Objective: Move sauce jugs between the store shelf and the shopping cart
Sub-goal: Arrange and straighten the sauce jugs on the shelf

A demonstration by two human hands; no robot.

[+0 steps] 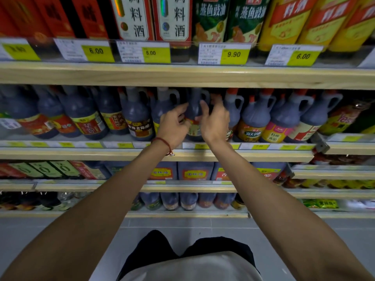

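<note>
A dark sauce jug (193, 112) stands upright on the middle shelf (81, 154), in the front row of a long line of similar dark jugs (255, 120) with red caps and side handles. Both arms reach up to it from below the middle shelf.

The left hand (172, 126) is at the jug's left side with its fingers curled in against the body. Motion blur hides whether they actually grip it. The right hand (215, 122) is at the jug's right side, thumb up and fingers loosely spread, closed round nothing that shows. The 2 hands are close together, with only the jug between them. A red string bracelet (164, 143) circles the left wrist, just over the middle shelf's front edge.

On the board above the middle shelf stand tall bottles (211, 19) with red, white, green and yellow labels. Their yellow price tags (233, 54) read 6.00, 5.00, 9.90 and 6.00.

Below the middle shelf are 2 more boards, the nearer one holding square jugs (194, 171). Under those lie grey floor tiles (192, 224), with the person's dark shorts (223, 246) and pale shirt (192, 268) lower still.
</note>
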